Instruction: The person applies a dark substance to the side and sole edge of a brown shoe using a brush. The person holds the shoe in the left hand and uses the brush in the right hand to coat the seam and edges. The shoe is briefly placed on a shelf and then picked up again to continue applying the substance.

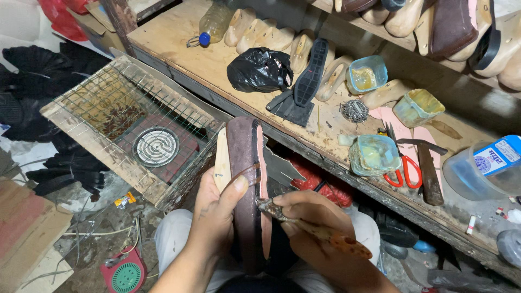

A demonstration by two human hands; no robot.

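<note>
My left hand (217,214) grips a wooden shoe last (222,160) wrapped in a dark maroon upper (242,179), sole side up, with a pink insole edge (262,184) showing. My thumb presses on the maroon material. My right hand (312,217) holds a glue-stained brush (315,230) whose tip touches the edge of the insole. Both hands rest over my lap.
A wire-mesh box with a coil heater (156,146) stands to the left. The wooden bench (179,43) carries glue tubs (374,154), red scissors (404,171), a hammer (429,168), nails (354,110), a black bag (259,69), a black sole (310,71), several wooden lasts (255,30).
</note>
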